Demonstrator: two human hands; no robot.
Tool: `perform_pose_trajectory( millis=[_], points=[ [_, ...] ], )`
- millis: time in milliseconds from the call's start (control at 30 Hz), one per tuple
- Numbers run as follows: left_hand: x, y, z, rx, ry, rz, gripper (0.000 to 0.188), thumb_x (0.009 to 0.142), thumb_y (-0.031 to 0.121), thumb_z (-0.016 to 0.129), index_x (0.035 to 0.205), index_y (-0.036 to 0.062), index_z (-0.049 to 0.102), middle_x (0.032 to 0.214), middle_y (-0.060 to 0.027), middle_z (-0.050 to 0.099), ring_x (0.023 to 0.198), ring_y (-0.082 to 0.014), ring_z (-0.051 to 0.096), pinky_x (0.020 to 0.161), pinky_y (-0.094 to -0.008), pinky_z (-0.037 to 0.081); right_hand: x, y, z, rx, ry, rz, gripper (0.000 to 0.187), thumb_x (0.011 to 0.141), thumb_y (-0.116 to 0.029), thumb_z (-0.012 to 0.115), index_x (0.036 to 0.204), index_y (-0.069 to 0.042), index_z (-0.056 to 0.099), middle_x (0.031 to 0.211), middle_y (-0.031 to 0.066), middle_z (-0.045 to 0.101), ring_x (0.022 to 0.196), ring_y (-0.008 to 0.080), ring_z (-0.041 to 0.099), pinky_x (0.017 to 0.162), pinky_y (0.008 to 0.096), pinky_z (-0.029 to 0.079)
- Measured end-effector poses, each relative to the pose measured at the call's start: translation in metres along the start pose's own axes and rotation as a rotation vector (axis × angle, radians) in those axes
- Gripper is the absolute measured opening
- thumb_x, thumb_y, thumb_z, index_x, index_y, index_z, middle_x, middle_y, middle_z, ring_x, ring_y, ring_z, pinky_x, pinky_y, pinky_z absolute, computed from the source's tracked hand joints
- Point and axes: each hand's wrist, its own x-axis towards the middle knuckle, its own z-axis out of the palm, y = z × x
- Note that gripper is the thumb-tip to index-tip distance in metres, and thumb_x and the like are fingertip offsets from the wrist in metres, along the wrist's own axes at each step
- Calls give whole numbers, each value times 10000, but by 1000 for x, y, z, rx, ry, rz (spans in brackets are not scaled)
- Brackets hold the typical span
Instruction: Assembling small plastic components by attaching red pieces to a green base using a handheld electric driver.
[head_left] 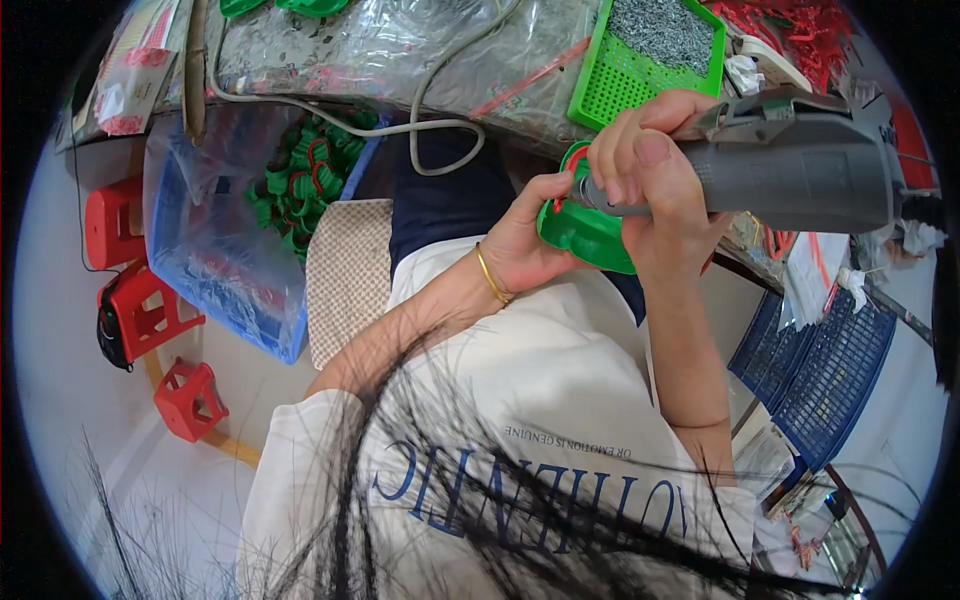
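My right hand (655,160) is wrapped round a grey electric screwdriver (800,165), held level with its tip pointing left. That tip meets a green plastic part (590,235) with a rounded, cup-like shape. A short red cord (557,203) sits at the part's edge, close to the tip. My left hand (535,230) grips the green part from its left side, thumb on top near the red cord. The exact spot under the tip is hidden by my right fingers.
At the upper right, a green perforated tray (625,95) holds many small metal screws (665,35). Left of my lap, a blue plastic-lined crate (215,290) contains green parts with red cords (305,180). A grey cable (415,125) crosses the table. Red stools (190,398) stand at far left; blue baskets (830,385) at right.
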Motion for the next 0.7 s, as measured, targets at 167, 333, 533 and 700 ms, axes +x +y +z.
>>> perform_pose_trajectory(
  millis=[167, 333, 533, 700],
  points=[
    [-5, 1, 0, 93, 40, 55, 566, 868, 358, 558, 1324, 70, 388, 1280, -139, 503, 1154, -291, 518, 987, -488, 405, -1, 0, 5, -141, -101, -36, 168, 852, -90, 545, 998, -33, 485, 605, 31, 419, 498, 128, 406, 503, 286, 346],
    [-17, 9, 13, 236, -4, 103, 561, 874, 369, 558, 1296, 28, 416, 1203, -204, 550, 1095, -313, 564, 957, -460, 444, 16, -25, -6, 213, -233, 109, 108, 856, -110, 538, 915, -21, 522, 650, 0, 445, 563, 97, 425, 557, 255, 366],
    [-68, 36, -11, 213, -132, 296, 822, 775, 622, 574, 1335, 48, 390, 1256, -254, 496, 1167, -382, 497, 980, -532, 400, 59, -69, -42, 183, -262, 11, 194, 890, -137, 516, 1048, -24, 527, 632, -36, 366, 588, 77, 355, 594, 255, 307],
    [-141, 77, -36, 223, -32, 628, 971, 668, 722, 549, 1362, 68, 368, 1313, -259, 442, 1208, -402, 448, 991, -563, 371, 83, -90, -65, 51, -107, 10, 204, 882, -104, 552, 1057, -5, 517, 650, -33, 327, 608, 72, 331, 607, 251, 296]
  ],
)
